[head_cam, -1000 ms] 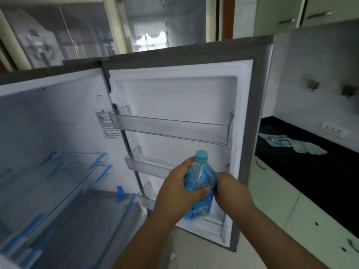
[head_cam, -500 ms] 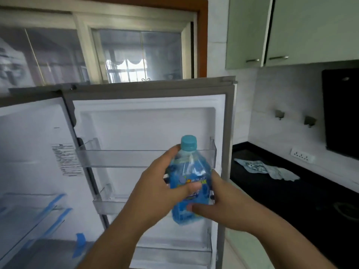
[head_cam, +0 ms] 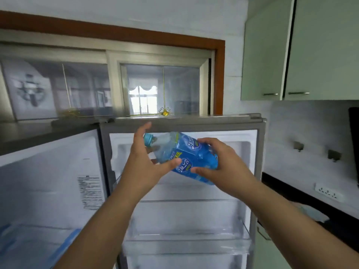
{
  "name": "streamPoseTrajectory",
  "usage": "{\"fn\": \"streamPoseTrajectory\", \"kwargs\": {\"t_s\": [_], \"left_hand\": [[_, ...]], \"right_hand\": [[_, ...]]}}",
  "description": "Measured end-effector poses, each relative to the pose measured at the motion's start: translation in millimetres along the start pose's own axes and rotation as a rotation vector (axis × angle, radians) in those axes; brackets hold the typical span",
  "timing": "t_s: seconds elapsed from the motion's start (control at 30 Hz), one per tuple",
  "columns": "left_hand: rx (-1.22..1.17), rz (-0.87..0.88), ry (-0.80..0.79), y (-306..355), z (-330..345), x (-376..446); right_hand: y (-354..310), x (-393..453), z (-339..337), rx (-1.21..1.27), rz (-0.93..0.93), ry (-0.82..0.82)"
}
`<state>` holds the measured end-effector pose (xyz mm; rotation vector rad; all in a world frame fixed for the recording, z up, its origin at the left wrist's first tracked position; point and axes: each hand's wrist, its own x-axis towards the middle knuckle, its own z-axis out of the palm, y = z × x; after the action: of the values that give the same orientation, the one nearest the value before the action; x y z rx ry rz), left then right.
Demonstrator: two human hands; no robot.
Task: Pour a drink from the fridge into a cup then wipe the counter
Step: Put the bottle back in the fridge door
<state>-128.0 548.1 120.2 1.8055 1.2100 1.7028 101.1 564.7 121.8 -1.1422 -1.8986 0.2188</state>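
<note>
While the fridge door stands open, the blue bottle is held before it nearly on its side, its long axis running left-right and its cap pointing left, gripped at the base by the right hand and clasped near the neck by the left hand.

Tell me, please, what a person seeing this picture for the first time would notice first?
First the blue drink bottle, tipped on its side in mid-air at the centre, its cap pointing left. The left hand holds it near the neck and the right hand grips its base. Behind them stands the open fridge door, its clear shelves bare, and a dark counter runs along the right wall.
</note>
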Motion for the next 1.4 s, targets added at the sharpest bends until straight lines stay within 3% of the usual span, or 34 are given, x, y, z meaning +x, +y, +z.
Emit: {"fn": "streamPoseTrajectory", "kwargs": {"t_s": [0.17, 0.27, 0.37, 0.47, 0.87, 1.03, 1.1, 1.17, 1.23, 1.3, 1.4], "left_hand": [[0.363, -0.004, 0.077, -64, -32, 5], [0.515, -0.026, 0.052, -91, -46, 4], [0.815, -0.065, 0.027, -101, -47, -1], [0.918, -0.133, -0.051, -106, -41, -8], [0.911, -0.101, -0.065, -117, -42, -23], [0.966, -0.119, -0.050, -93, -29, -22], [0.952, -0.013, -0.010, -78, -14, -24], [0.858, 0.254, -0.009, -70, 16, -28], [0.769, 0.389, -0.173, -58, 57, -33], [0.716, 0.371, -0.373, -40, 101, -39], [0.769, 0.346, -0.479, -37, 159, -51]], "right_hand": [[-4, 25, 46, -0.193, -0.065, -0.051], [3, 35, 72, -0.167, -0.055, -0.144], [18, 37, 88, -0.097, -0.031, -0.209], [30, 41, 89, -0.141, -0.054, -0.272], [42, 5, 80, -0.466, -0.097, -0.220], [76, -35, 45, -0.452, 0.088, 0.015], [92, -54, 28, -0.377, 0.140, 0.151], [104, -73, 16, -0.282, 0.217, 0.217], [112, -90, 7, -0.258, 0.288, 0.227], [118, -106, -1, -0.234, 0.349, 0.229], [124, -124, -17, -0.172, 0.440, 0.193]]}}
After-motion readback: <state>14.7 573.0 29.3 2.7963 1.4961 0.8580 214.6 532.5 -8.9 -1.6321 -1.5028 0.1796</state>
